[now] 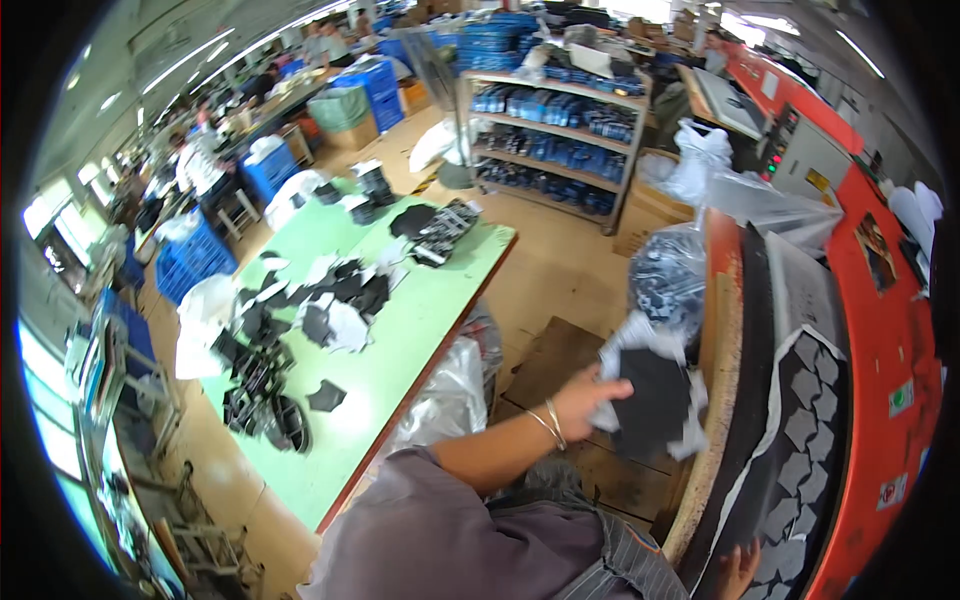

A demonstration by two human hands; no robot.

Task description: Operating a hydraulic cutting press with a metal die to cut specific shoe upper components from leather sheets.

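My left hand (pixel 585 402), a bangle at its wrist, is closed on a stack of cut fabric pieces (pixel 650 400). The pieces are dark grey and black with ragged white edges, and my thumb lies on top. They hang over the gap beside a red machine (pixel 868 330). Low at the right, my right hand (pixel 738 570) shows only in part; its fingers are apart, at a dark sheet on the machine bed. Many grey cut shapes (pixel 796 470) lie along that sheet, with a white torn strip at its border.
A green-topped table (pixel 440 325) stands to the left, with black and white pieces (pixel 340 300) and black cutting dies (pixel 285 422) on it. Beyond are a shelf rack (pixel 560 130) of blue items, plastic bags (pixel 665 270) and blue crates (pixel 185 262). Other people work far left.
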